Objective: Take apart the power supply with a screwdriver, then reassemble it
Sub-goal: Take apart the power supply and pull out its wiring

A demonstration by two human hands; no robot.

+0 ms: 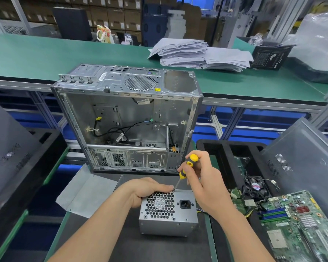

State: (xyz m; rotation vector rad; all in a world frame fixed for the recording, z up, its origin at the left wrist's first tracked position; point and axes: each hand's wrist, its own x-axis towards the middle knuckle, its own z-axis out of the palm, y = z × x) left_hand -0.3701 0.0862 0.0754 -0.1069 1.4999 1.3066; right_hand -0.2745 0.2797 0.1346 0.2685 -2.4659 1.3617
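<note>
Yellow screwdriver point(183, 174), tip down-left on power supply point(169, 220)

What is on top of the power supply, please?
The left hand grips the power supply's top far edge; the right hand holds the screwdriver tip there. The top face beneath the hand is hidden.

One power supply point(178, 221), one screwdriver point(183, 174) (yellow-handled)

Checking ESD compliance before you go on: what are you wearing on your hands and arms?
No gloves on the left hand or right hand; both forearms are uncovered to the frame's edge, no sleeve, watch or wrist strap in view. A glint on a right finger may be a ring.
</note>
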